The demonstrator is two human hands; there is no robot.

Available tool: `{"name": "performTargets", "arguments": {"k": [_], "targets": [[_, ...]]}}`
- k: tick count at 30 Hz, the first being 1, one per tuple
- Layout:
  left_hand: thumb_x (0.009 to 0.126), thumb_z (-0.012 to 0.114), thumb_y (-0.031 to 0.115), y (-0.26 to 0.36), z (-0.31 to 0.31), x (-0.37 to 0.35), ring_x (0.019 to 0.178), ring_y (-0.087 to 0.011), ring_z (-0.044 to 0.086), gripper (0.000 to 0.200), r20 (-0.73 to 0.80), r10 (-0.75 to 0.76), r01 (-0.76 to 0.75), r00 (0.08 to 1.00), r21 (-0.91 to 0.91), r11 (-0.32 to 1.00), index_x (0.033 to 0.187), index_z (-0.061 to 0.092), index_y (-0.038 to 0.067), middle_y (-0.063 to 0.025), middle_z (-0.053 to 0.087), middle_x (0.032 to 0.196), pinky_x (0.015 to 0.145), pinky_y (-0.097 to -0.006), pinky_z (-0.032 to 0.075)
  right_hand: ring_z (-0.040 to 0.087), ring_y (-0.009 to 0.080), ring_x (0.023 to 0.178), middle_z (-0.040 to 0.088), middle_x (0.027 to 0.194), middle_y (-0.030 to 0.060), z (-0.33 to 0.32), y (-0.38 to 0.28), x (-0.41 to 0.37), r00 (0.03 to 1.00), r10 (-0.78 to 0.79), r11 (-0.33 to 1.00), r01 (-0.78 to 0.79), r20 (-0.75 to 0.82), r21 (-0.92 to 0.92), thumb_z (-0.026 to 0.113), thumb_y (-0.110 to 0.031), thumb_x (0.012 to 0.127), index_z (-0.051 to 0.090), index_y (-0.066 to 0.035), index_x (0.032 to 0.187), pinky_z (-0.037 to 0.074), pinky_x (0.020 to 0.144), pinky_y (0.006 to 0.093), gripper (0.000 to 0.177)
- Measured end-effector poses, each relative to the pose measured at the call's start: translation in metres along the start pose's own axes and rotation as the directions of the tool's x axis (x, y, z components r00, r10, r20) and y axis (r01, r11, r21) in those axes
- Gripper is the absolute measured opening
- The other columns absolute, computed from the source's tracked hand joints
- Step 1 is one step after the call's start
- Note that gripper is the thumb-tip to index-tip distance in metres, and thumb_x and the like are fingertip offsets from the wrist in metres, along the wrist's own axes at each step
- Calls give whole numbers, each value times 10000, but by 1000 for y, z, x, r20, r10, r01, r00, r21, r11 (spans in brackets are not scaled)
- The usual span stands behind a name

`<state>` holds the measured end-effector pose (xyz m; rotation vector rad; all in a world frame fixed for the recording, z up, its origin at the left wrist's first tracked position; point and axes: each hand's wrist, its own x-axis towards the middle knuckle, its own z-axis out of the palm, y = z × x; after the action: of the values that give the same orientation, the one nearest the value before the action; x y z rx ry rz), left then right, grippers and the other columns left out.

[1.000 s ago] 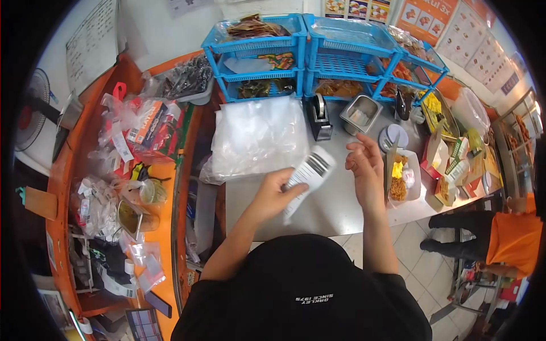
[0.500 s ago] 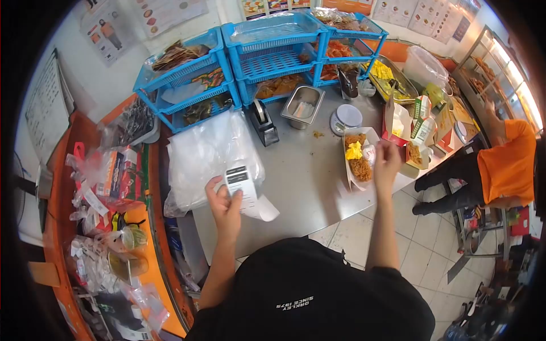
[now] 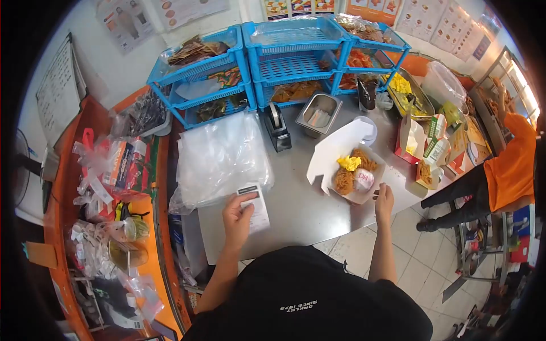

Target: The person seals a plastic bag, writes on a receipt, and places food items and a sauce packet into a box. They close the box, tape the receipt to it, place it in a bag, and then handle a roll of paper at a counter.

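My left hand [image 3: 238, 219] is closed on a printed paper receipt [image 3: 259, 209], held upright over the table's near left part. My right hand [image 3: 384, 200], its fingers loosely bent and apart, is just off the near right corner of an open white food box [image 3: 371, 154]. In the box are fried chicken pieces [image 3: 344, 182], a yellow crumpled packet [image 3: 348, 163] and a round white wrapped bundle [image 3: 364, 180] with red print. The box's lid [image 3: 329, 152] leans back to the left.
Clear plastic bags [image 3: 219, 162], a tape dispenser [image 3: 277, 129] and a steel pan [image 3: 319, 113] stand along the metal table [image 3: 290, 196]. Blue racks [image 3: 293, 67] line the back. Filled cartons [image 3: 412, 136] stand right. A person in an orange shirt [image 3: 509, 162] reaches toward a display case.
The white food box has turned and moved left, with its lid swung out to the left. My right hand has come off it. The receipt in my left hand is straighter.
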<state>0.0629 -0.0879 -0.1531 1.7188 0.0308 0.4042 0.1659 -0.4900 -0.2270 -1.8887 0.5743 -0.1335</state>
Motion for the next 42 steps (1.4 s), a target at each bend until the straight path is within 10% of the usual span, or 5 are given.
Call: {"name": "performTargets", "arguments": {"k": [10,17,22,29,42], "targets": [[770,650,95,-24,26,-17,1178,-272,462,568,249,-96,125,964,-102,987,1297,449,29,-130,461,1268,990,-402,354,587,194,740,626,821,65,120,-203,90,515,-803,499,856,299,-136,559,-130,859,612,-34,929,456,682,306,131],[721,683,335,-94,29,-50,1226,-345,363,660,216,-66,-105,974,694,712,1271,446,57,-177,437,1284,1048,-467,229,621,252,878,636,1055,97,268,-179,203,380,501,378,713,778,-591,515,-273,839,593,-106,1152,488,791,425,363],[681,710,376,-78,28,-44,1252,-331,345,700,233,-53,-128,971,697,705,1263,470,68,-185,421,1295,1066,-452,225,644,294,764,667,843,162,258,-202,179,361,169,-296,906,917,-302,586,-97,646,683,-50,850,503,677,410,231],[619,747,461,-87,33,-48,1311,-328,279,809,185,-97,-69,978,725,685,1306,470,135,-162,346,1369,1067,-453,215,448,106,543,505,579,30,125,-247,117,268,-922,289,957,281,34,462,-338,942,642,-33,806,340,502,256,379],[592,740,554,-76,30,-31,1346,-370,174,904,315,-97,-187,944,755,628,1352,431,173,-196,255,1420,1091,-509,135,457,54,526,505,652,-4,116,-15,-121,671,-230,954,14,705,298,608,-23,817,484,-55,767,377,471,192,137]]}}
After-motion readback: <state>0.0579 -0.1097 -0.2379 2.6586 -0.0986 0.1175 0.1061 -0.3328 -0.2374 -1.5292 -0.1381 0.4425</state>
